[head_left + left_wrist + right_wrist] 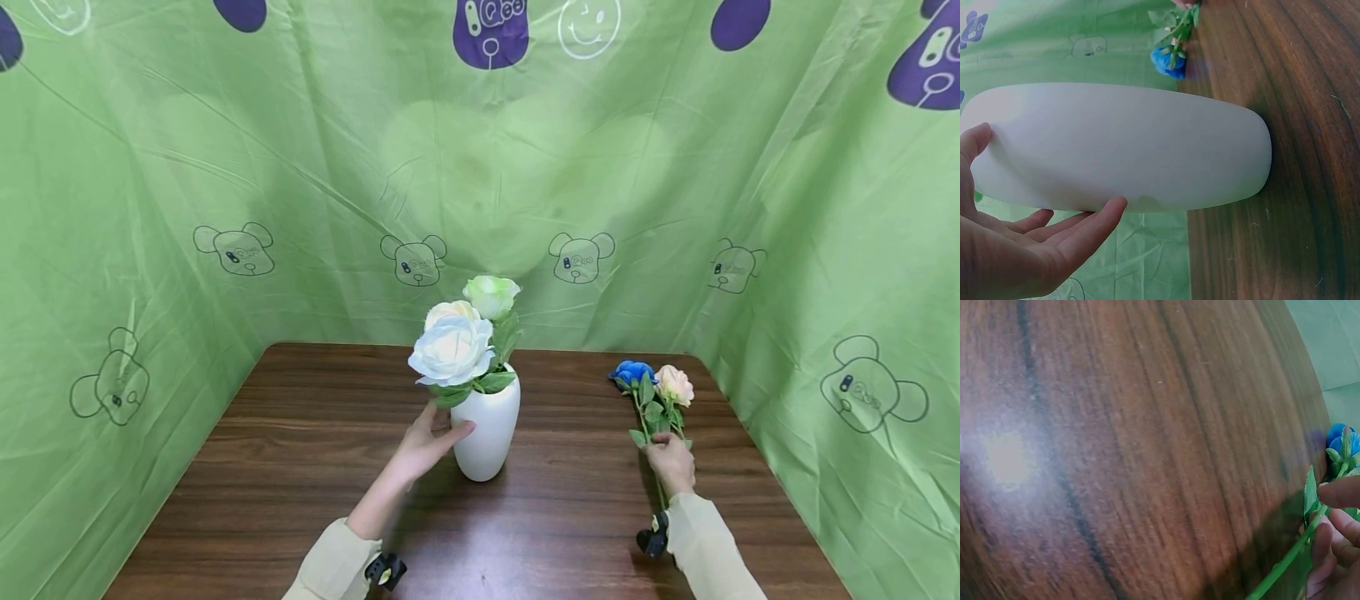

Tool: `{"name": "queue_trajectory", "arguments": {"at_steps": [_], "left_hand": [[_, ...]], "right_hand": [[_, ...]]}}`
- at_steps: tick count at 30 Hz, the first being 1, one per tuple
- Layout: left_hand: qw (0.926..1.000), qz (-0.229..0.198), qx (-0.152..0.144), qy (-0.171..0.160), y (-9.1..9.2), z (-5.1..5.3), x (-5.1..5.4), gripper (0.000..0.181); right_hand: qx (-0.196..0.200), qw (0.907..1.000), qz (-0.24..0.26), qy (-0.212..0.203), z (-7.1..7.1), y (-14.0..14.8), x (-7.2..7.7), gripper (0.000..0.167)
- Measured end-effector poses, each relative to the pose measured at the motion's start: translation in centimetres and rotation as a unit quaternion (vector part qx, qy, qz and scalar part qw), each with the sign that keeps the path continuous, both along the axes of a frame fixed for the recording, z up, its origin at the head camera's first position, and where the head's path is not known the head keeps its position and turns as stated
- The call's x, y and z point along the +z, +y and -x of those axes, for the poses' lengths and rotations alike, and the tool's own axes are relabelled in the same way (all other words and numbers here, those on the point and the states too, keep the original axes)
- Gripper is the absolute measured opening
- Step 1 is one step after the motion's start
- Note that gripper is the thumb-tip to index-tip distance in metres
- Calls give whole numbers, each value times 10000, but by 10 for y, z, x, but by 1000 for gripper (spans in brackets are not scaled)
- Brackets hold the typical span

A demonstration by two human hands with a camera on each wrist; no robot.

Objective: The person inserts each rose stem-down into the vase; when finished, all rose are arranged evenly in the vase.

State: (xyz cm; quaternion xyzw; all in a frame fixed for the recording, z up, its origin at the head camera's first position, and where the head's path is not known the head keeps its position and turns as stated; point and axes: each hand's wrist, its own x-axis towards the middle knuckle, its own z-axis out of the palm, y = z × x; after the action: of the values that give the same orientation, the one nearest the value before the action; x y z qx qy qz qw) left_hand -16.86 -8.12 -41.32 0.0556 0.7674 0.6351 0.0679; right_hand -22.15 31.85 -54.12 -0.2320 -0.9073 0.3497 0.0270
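A white vase (486,433) stands upright on the table, holding a pale blue-white rose (452,348), a cream rose and a green-white rose (491,296). My left hand (423,446) touches the vase's left side, thumb and fingers spread around it; the left wrist view shows this hand (1035,244) against the vase (1122,147). On the right, my right hand (672,463) is at the stems of a blue rose (632,372) and a pale pink rose (674,385). In the right wrist view, its fingers (1338,492) pinch a green stem (1285,562).
The brown wooden table (337,400) reaches to a green patterned cloth (315,275) behind and on both sides. The vase stands near the middle, left of the two roses. Each wrist carries a small black device.
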Motion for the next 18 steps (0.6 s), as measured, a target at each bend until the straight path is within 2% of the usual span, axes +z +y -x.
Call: {"name": "queue_trajectory", "arguments": {"at_steps": [3, 7, 13, 18], "left_hand": [[10000, -7, -7, -1, 0, 0, 0, 58], [10000, 14, -3, 13, 0, 0, 1, 60], [10000, -7, -18, 11, 0, -1, 2, 60], [10000, 4, -5, 16, 0, 0, 0, 60]], "right_hand": [[162, 9997, -79, 192, 0, -2, -2, 33], [470, 9976, 79, 506, 4, -7, -4, 32], [647, 9930, 672, 730, 9, -17, -7, 35], [766, 9823, 1339, 1061, 13, -27, -5, 34]]}}
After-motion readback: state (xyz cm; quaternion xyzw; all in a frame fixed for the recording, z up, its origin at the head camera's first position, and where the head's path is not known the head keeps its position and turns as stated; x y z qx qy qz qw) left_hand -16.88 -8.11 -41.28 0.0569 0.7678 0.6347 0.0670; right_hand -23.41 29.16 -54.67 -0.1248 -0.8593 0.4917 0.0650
